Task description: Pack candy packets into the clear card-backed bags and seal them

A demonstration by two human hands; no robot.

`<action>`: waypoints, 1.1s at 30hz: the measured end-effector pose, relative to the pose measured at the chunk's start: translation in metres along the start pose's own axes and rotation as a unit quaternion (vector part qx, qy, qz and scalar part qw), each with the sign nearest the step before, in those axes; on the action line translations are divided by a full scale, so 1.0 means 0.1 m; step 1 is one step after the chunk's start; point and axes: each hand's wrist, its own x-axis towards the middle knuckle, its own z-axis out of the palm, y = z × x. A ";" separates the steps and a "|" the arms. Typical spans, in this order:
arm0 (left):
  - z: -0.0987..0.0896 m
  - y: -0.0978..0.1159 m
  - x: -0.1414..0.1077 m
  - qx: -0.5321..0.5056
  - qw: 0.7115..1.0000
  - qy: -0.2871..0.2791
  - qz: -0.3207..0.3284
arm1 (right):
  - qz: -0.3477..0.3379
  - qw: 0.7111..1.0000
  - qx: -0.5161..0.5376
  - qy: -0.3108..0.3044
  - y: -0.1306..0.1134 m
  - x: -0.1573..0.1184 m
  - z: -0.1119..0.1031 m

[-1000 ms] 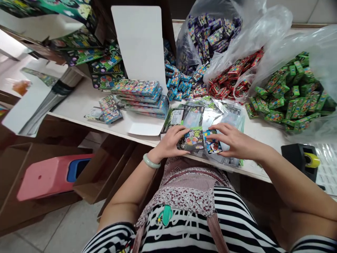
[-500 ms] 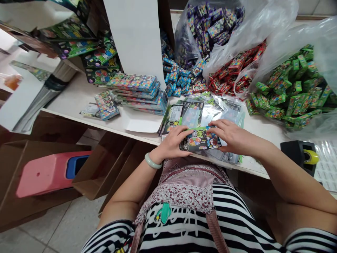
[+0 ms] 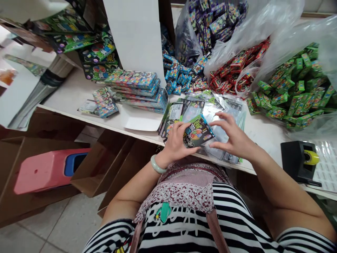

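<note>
My left hand [image 3: 176, 143], with a pale bangle at the wrist, grips a black and green printed packet [image 3: 198, 133] at its left end. The packet is tilted, its right end raised, and a blue edge shows along that end. Just right of it, my right hand [image 3: 231, 137] has thumb and fingers spread with nothing between them. Beneath both hands lies a pile of clear plastic and printed sleeves [image 3: 195, 110] at the table edge.
A stack of colourful flat packs [image 3: 137, 79] stands on a white card tray [image 3: 142, 121] at left. Bags of purple, red and green small boxes [image 3: 297, 95] line the back; loose blue boxes [image 3: 177, 75] lie between. A tape dispenser [image 3: 296, 158] is at right, cartons [image 3: 94, 165] below left.
My right hand has let go of the packet's right end and its fingers have opened. In my left hand, the packet has turned, with its right end now higher.
</note>
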 end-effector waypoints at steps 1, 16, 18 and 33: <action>0.02 0.06 0.01 -0.008 1.000 0.013 -0.008 | 0.023 0.999 0.036 0.008 -0.01 -0.03 0.03; 0.29 0.22 -0.42 -0.331 0.925 0.009 -0.189 | 0.051 0.995 0.039 -0.070 -0.03 -0.13 0.09; 0.29 0.20 -0.49 -0.326 0.927 -0.002 -0.184 | 0.045 0.993 0.032 -0.103 -0.04 -0.11 0.09; 0.15 -0.02 -0.37 -0.341 0.926 -0.066 -0.146 | 0.178 0.910 0.213 0.307 -0.07 -0.34 0.97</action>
